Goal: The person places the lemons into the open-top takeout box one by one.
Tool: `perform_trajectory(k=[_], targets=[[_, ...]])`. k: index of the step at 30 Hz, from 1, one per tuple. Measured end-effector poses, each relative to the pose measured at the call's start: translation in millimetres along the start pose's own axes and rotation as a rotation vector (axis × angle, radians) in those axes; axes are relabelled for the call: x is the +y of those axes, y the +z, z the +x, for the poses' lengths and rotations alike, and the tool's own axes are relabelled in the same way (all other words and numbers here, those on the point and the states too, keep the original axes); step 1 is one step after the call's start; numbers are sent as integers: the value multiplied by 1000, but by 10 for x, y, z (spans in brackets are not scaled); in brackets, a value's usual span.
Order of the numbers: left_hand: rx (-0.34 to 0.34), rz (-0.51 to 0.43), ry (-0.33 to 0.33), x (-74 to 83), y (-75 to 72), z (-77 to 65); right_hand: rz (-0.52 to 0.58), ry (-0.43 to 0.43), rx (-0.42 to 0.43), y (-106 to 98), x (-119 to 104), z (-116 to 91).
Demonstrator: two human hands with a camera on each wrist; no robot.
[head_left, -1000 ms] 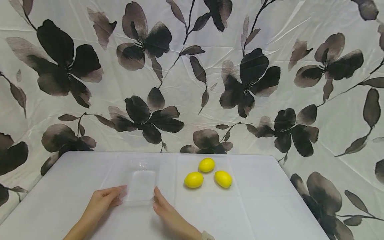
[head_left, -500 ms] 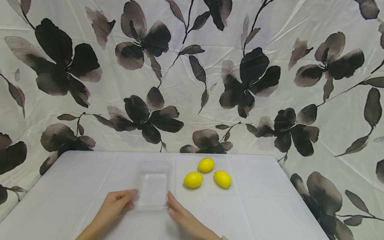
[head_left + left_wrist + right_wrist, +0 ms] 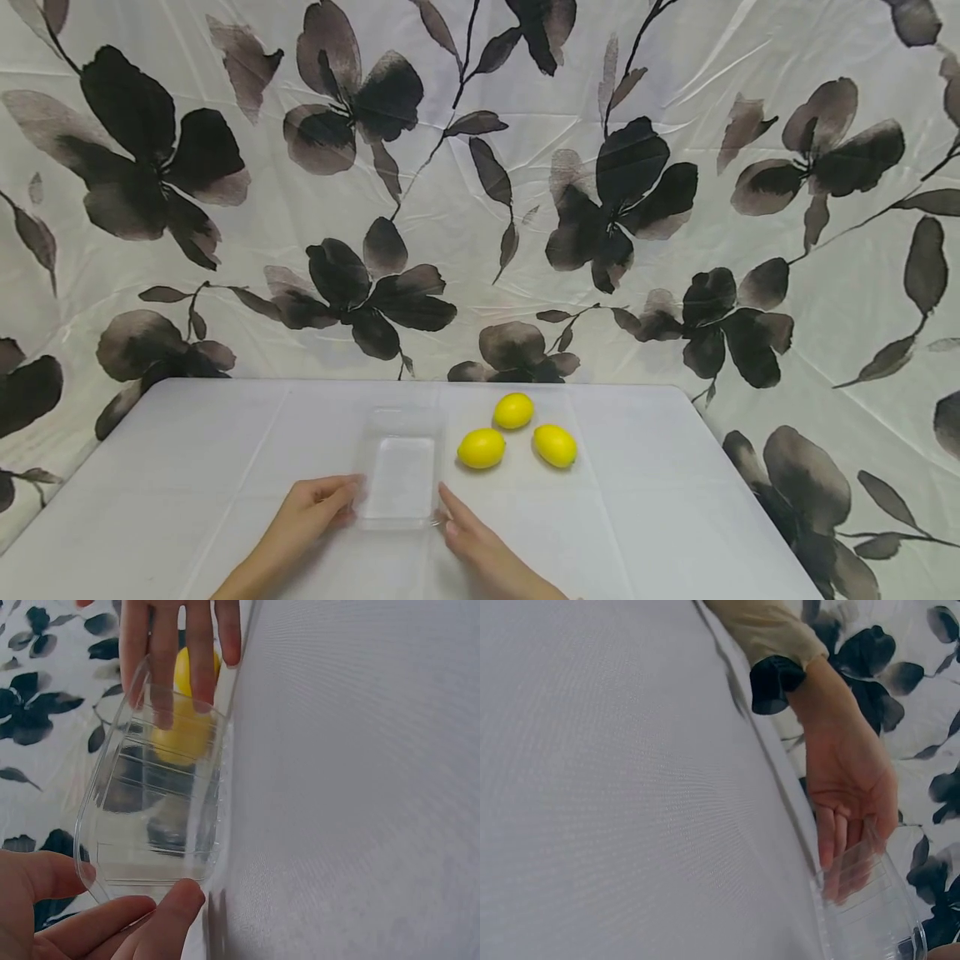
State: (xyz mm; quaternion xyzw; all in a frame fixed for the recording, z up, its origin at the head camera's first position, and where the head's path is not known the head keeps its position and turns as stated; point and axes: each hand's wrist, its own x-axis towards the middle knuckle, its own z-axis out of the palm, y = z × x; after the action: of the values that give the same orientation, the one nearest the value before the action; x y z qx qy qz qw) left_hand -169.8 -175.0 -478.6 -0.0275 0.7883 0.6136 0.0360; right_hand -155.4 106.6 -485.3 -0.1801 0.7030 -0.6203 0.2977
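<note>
Lemons: three, grouped just right of the clear tray, one set behind two; in the left wrist view, partly hidden by the right grip and seen through the clear tray.
Surface: covered in white cloth, marked by fold creases.
Backdrop: white, printed with dark flowers, hung beyond the far edge.
Tray position: framed between both hands.
Left grip: tray's left side pinched by thumb and fingers.
Right grip: fingers extended, laid against tray's right side.
</note>
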Motion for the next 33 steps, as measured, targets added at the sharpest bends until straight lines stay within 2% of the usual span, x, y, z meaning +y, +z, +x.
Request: perform_trajectory(k=[5, 10, 14, 18, 21, 24, 28, 33], targets=[[-18, 14, 17, 20, 25, 28, 47, -59, 26, -8, -15, -53], [-31, 35, 39, 65, -39, 47, 53, -129, 93, -39, -69, -85], [-38, 120, 105, 118, -135, 47, 55, -198, 252, -101, -129, -92], [-44, 228, 198, 186, -205, 42, 104, -269, 500, -159, -228, -60], [-61, 327, 244, 244, -197, 31, 136, -322, 668, -202, -286, 17], [-83, 410, 283, 272, -138, 13, 143, -352, 792, -244, -307, 133], [-92, 524, 347, 237, -10, -5, 150, -366, 880, -263, -305, 302], [-81, 657, 378, 172, 135, -5, 52, -375, 895, -256, -258, 489]])
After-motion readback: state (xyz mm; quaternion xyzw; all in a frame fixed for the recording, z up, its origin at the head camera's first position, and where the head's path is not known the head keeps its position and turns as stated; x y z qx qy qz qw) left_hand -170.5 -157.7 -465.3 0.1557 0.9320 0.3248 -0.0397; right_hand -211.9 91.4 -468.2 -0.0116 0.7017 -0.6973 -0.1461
